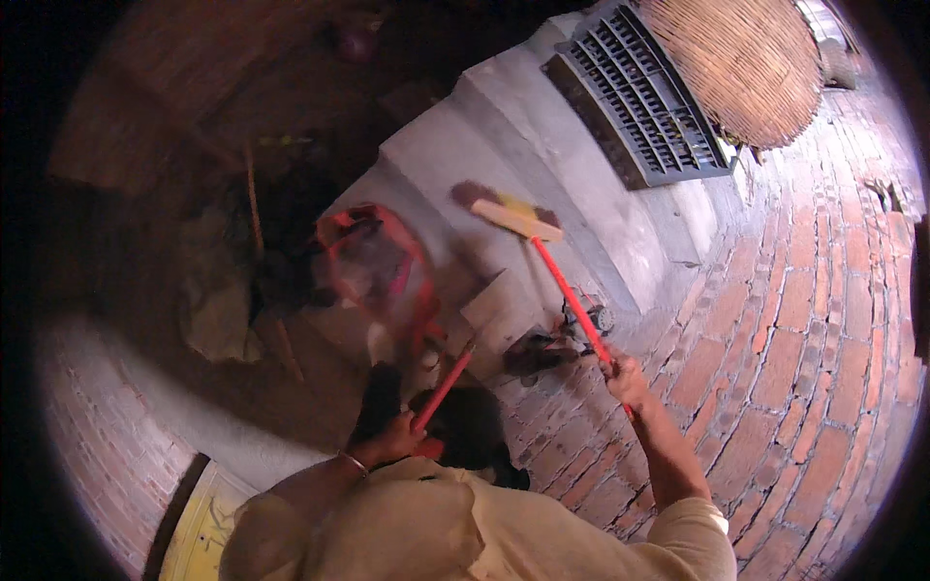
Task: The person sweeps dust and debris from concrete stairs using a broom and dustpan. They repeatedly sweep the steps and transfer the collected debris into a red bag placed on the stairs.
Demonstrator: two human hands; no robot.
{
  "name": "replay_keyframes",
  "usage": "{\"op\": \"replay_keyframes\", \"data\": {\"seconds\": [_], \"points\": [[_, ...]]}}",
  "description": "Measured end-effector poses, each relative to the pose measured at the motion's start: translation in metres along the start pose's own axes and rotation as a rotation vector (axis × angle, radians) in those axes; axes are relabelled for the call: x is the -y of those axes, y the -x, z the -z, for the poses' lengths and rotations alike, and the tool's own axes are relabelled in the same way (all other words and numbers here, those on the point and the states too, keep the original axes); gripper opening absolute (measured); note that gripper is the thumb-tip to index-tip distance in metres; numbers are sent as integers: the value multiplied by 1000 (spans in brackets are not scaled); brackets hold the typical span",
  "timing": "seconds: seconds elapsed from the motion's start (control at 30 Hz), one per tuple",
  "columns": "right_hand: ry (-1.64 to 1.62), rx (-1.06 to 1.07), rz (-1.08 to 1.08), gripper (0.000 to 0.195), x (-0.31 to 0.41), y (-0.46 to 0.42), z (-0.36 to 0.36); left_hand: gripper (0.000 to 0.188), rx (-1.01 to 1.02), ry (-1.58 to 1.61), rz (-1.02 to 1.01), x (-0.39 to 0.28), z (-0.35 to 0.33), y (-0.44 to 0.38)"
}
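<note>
My right hand (626, 379) is closed round the red handle of a broom (570, 298). The broom's pale head, with dark and yellow bristles, is over the grey concrete steps (443, 145); the bristles are blurred. Lower down, my left hand (396, 438) grips a red stick (449, 385) that slants up and to the right. Whether a tool head is fixed to this stick I cannot tell. Beyond it lies a red-rimmed bag or container (378, 265), blurred and partly in shadow. Shoes or similar dark items (541, 352) lie below the broom head.
A grey plastic rack (639, 102) rests on the steps at the upper right, beside a round woven tray (741, 65). Brickwork (770, 348) spreads along the right. A yellow panel (207, 519) is at lower left. A thin stick (254, 200) stands in the dark area.
</note>
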State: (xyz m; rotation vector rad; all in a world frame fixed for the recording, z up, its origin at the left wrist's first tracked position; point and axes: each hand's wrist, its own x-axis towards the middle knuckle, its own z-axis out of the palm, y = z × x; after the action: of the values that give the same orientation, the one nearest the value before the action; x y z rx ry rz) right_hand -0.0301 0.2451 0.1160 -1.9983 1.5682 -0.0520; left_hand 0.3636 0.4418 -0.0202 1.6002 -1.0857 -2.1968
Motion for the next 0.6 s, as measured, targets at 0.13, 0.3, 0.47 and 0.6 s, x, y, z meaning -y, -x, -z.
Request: {"op": "replay_keyframes", "data": {"seconds": [0.13,0.3,0.47,0.6], "points": [[-140,47,-295,44,2,-21,-6,25,-3,-81,50,16,0,-13],[-463,140,-414,48,29,-5,-49,28,-47,-47,73,27,-7,-19],[-337,94,-269,48,38,4,-20,27,-175,-222,-26,90,-29,-39],[-103,90,-64,46,31,-44,-21,28,-102,-102,133,56,-16,-28]]}}
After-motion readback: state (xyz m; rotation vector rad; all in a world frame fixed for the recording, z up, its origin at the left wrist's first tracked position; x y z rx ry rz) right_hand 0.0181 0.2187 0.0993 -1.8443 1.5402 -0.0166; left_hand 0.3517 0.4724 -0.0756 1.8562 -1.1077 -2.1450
